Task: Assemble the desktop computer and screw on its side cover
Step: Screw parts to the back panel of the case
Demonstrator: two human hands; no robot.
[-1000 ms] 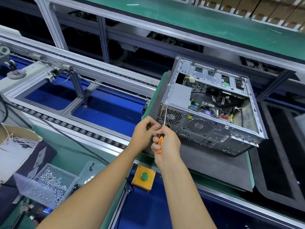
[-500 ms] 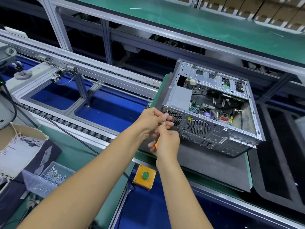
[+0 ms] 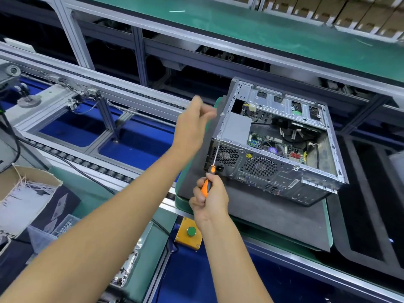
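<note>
Grey mat (image 3: 273,217) under open PC case (image 3: 273,149); roller conveyor (image 3: 91,162) left; right grip (image 3: 209,202) grasping screwdriver (image 3: 207,184); left grip (image 3: 194,123) blurred, can't tell.

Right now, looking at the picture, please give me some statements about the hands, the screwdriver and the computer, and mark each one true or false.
1. The right hand grips the orange-handled screwdriver. True.
2. The left hand rests on the screwdriver shaft. False: it is lifted clear, beside the computer case, and blurred.
3. The side cover is already on the case. False: the side is open and the boards inside show.
4. The case lies on a grey mat. True.
5. The push button on the yellow box is red. False: it is green.
</note>
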